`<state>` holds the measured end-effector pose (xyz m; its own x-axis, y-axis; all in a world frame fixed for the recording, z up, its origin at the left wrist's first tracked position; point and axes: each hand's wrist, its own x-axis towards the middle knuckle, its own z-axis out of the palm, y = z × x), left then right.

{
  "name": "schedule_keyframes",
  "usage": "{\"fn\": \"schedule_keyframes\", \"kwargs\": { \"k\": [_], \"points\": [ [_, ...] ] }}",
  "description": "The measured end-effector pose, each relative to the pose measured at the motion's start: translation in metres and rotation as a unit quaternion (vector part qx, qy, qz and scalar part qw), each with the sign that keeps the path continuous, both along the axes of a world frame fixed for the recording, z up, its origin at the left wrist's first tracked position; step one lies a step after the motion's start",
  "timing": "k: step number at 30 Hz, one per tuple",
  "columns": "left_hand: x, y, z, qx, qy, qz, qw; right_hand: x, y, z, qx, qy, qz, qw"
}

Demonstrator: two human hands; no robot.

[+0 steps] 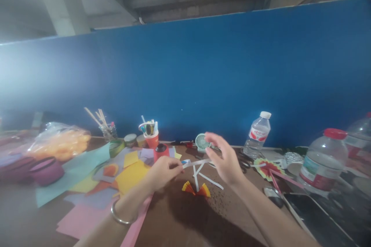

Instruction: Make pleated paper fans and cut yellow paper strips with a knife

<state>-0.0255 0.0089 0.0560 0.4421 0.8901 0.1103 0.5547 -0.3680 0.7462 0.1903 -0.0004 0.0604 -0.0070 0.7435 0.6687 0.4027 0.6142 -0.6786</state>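
Observation:
My left hand [167, 169], a silver bangle on its wrist, is closed with thumb and finger pinching the left end of a narrow white strip [198, 163]. The strip stretches across to my right hand [225, 160]. Its right end meets the thumb there, while the fingers are curved and apart above it. Whether the strip sticks to that thumb I cannot tell. Below lie more white strips [211, 181] on the brown table [185, 224]. Two small pleated orange-yellow paper fans [204, 190] sit close together, a white strip running up from between them.
Coloured paper sheets [84, 212] cover the left side. At the back stand a red cup of tools [152, 139], a small green fan [202, 142] and a water bottle [257, 135]. Rightward are a red-capped bottle [323, 162], a pleated paper rosette [268, 168] and a phone [314, 216].

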Motion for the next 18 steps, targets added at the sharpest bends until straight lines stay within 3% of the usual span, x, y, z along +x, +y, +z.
{"fn": "schedule_keyframes", "kwargs": {
  "k": [3, 6, 11, 18],
  "points": [
    [0.005, -0.007, 0.005, 0.045, 0.041, 0.001, 0.998, -0.013, -0.013, 0.002, 0.07, -0.212, 0.046, 0.974],
    [0.01, -0.011, 0.008, 0.08, 0.072, 0.008, 0.994, -0.023, -0.02, 0.001, 0.072, -0.339, 0.034, 0.937],
    [0.012, -0.013, 0.009, 0.098, 0.094, 0.015, 0.991, -0.023, -0.021, 0.002, 0.063, -0.355, -0.013, 0.933],
    [0.013, -0.015, 0.002, 0.095, 0.081, 0.032, 0.992, -0.025, -0.017, -0.005, 0.069, -0.355, 0.01, 0.932]
  ]
}}
